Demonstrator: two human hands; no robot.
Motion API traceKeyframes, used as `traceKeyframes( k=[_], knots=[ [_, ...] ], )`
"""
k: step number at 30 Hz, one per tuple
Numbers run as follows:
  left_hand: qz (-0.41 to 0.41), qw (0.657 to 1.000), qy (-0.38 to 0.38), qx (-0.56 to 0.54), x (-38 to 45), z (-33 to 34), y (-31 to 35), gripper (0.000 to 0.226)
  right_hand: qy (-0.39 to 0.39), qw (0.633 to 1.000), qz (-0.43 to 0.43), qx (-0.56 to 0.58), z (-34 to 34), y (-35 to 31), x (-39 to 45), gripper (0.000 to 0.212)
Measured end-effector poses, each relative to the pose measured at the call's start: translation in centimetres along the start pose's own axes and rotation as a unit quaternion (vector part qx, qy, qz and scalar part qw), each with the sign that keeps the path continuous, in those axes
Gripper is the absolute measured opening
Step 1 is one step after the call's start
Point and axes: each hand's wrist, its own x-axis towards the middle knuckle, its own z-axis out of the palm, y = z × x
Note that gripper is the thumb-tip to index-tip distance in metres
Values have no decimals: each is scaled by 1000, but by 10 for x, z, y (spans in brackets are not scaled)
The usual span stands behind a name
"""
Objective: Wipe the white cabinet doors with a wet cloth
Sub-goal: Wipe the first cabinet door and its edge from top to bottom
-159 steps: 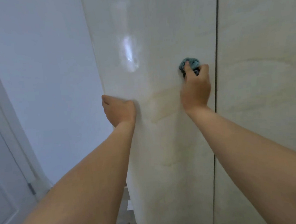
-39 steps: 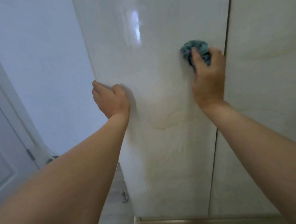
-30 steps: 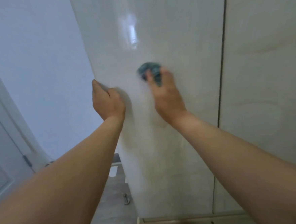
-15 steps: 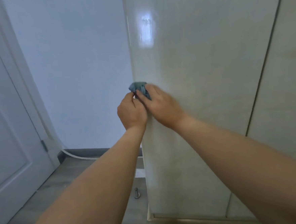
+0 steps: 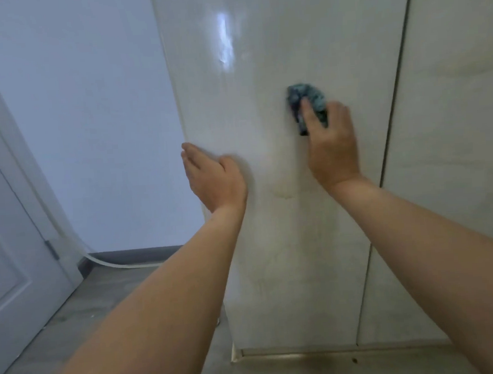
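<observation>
- We see the right hand (image 5: 331, 143) pressing a crumpled blue-green cloth (image 5: 306, 101) against the glossy white left cabinet door (image 5: 272, 243); the fingers curl over the cloth and hold it to the panel, and most of the cloth shows above the fingertips.
- We place the cloth in the upper right part of this door, near the dark vertical gap (image 5: 391, 112) that separates it from the white right cabinet door (image 5: 457, 172), but not touching that gap.
- We see the left hand (image 5: 214, 179) resting flat on the same door near its left edge, lower than the right hand and well apart from the cloth; its fingers are straight and it grips nothing.
- A bright reflection (image 5: 225, 45) lies on the upper part of the left door, and faint curved streaks (image 5: 286, 190) show between the two hands.
- Both bare forearms reach up from the lower edge of the view.
- To the left we see a pale blue-white wall (image 5: 95, 124), a white panelled room door (image 5: 7, 247) with a metal hinge (image 5: 52, 249), a dark skirting board (image 5: 133, 254), and a grey wood-look floor (image 5: 82, 315).
</observation>
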Motion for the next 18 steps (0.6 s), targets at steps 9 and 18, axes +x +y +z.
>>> traceKeyframes(
  k=[9,18],
  knots=[
    [-43,996,74,26,-6,23,15,82,-22,998,-45,24,-13,54,-36,36],
    [10,1000,27,-2,-7,-6,-8,64,-44,997,9,61,8,-20,-94,42]
  ],
)
